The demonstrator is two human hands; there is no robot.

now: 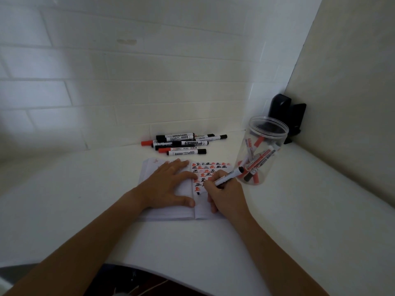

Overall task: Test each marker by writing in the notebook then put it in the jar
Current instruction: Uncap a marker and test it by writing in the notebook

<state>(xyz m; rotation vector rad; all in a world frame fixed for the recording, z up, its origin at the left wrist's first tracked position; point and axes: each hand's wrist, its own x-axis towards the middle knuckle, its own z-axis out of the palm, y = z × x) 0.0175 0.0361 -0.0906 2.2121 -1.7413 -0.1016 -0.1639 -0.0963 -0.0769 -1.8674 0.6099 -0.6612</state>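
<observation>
And here's the setting: a white table (64,210) runs right into a corner, its near edge curving across the bottom of the view. Behind it rises a wall of white brick-pattern tiles (128,82), pale grout lines showing, with one faint yellowish smudge (126,41) high up. On the right stands a plain cream panel (352,82), meeting the tiles at a slanting seam. Tucked deep in that corner sits a black clip-like object (286,110), what it is unclear. Light is soft and dim, a brighter patch on the tiles at left. Below the table edge, dark floor (119,280) and thin pale cords (149,287).
</observation>
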